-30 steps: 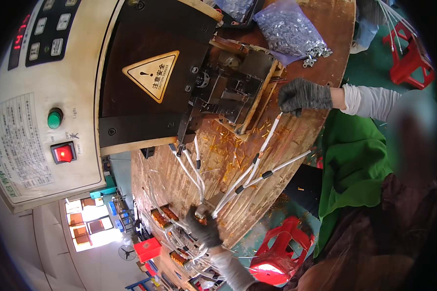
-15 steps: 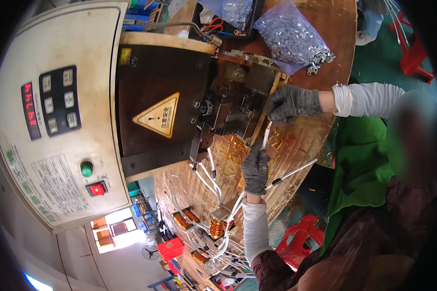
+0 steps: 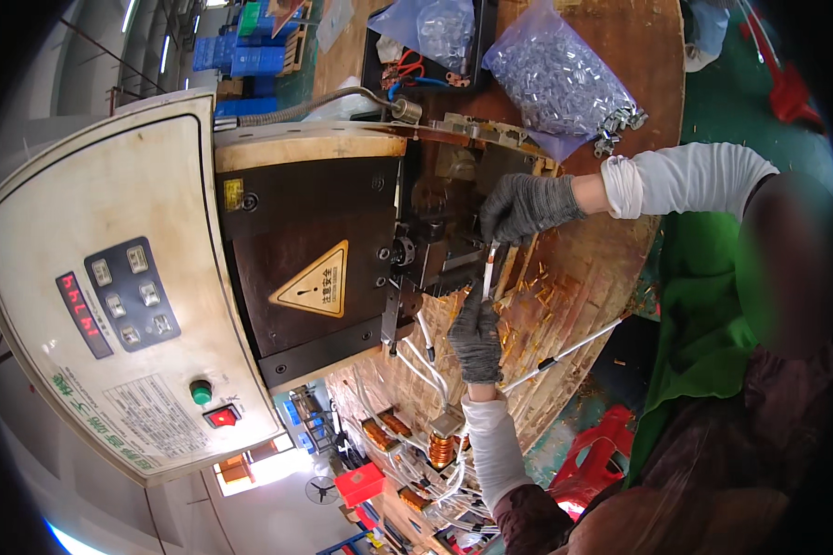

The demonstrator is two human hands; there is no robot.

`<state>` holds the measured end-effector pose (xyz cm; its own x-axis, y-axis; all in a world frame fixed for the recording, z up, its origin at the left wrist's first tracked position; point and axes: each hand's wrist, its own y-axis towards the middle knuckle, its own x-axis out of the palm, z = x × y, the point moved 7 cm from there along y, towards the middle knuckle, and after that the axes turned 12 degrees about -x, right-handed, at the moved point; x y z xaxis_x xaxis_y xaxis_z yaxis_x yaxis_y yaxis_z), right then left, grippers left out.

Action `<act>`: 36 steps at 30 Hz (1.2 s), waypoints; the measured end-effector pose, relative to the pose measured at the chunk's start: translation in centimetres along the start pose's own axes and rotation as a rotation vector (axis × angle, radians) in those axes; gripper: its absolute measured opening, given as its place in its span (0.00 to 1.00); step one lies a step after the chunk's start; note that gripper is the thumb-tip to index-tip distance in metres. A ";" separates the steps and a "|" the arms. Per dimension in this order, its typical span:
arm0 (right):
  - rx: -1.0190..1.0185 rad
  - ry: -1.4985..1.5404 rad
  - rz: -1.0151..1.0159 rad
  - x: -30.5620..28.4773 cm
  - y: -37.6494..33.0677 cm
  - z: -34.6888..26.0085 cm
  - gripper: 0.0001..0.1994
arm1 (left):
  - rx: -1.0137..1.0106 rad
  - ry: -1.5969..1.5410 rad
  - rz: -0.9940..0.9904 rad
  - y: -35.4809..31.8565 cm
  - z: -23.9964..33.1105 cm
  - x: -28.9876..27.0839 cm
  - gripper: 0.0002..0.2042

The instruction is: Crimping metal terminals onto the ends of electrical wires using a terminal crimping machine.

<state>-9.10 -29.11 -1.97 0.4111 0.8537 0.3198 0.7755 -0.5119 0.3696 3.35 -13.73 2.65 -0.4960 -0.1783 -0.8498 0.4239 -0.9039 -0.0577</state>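
Note:
A white cable (image 3: 489, 276) with a bared copper-coloured end runs between my two gloved hands, beside the dark working head of a press-like machine (image 3: 310, 250). My left hand (image 3: 475, 342), lower in the picture, is closed round the cable. My right hand (image 3: 528, 208), above it, has its fingers curled together at the cable's bare end, close against the machine's tooling (image 3: 440, 250). Whatever those fingers pinch is hidden. Both hands wear dark grey knit gloves, and white sleeves cover the forearms.
A clear bag of small metal terminals (image 3: 560, 79) lies on the wooden table (image 3: 634, 55), some spilling out. Behind it sits a black tray (image 3: 481, 79) with red-handled scissors (image 3: 403, 69). Yellowish scraps (image 3: 528, 291) litter the tabletop. White cables and copper coils (image 3: 441, 449) lie farther down.
My view has shifted, so the machine sits lower in the picture. Both hands have moved closer to the machine's tooling with the cable, and my left hand still grips it.

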 end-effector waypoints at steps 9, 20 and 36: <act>0.013 -0.203 0.024 0.2 1.8 0.5 0.06 | 0.011 0.090 0.093 0.4 0.2 -1.7 0.12; 0.106 -0.206 0.067 -0.1 2.9 1.2 0.06 | 0.119 0.188 0.177 1.0 0.2 -1.7 0.10; 0.473 -0.128 -0.019 0.2 3.7 2.0 0.07 | 0.279 0.352 0.189 1.0 0.3 -1.1 0.09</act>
<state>-5.21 -30.61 -2.24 0.4270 0.8827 0.1961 0.9040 -0.4214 -0.0717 4.08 -14.56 3.72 -0.1229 -0.2505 -0.9603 0.2382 -0.9468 0.2164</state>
